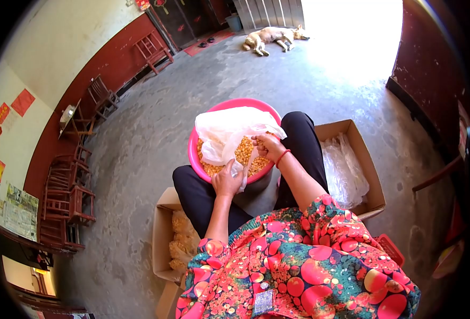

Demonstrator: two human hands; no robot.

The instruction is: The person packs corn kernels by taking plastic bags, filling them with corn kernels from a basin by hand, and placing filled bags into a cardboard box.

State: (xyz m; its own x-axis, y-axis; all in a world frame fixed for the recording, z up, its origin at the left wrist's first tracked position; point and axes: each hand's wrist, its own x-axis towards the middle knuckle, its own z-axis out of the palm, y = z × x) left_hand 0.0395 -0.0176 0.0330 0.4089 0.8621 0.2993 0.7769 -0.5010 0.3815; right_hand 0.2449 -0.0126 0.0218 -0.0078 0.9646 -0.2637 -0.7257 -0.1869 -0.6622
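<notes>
A pink basin (191,151) between my knees holds golden, corn-like kernels (245,150). A large white plastic sheet or bag (229,125) lies over its far and left parts. Low over the near side of the basin, my left hand (227,181) is closed on a thin clear plastic bag (244,179). My right hand (268,147), with a red cord at the wrist, is above the kernels at the right, fingers pinched on the upper edge of the same bag. Whether anything is inside the small bag I cannot make out.
At my right, a cardboard box (370,173) holds clear plastic bags (344,170). Another box (161,239) at my left holds filled bags of yellow pieces (183,239). Wooden chairs (67,196) line the left wall. A dog (271,38) lies near the bright doorway.
</notes>
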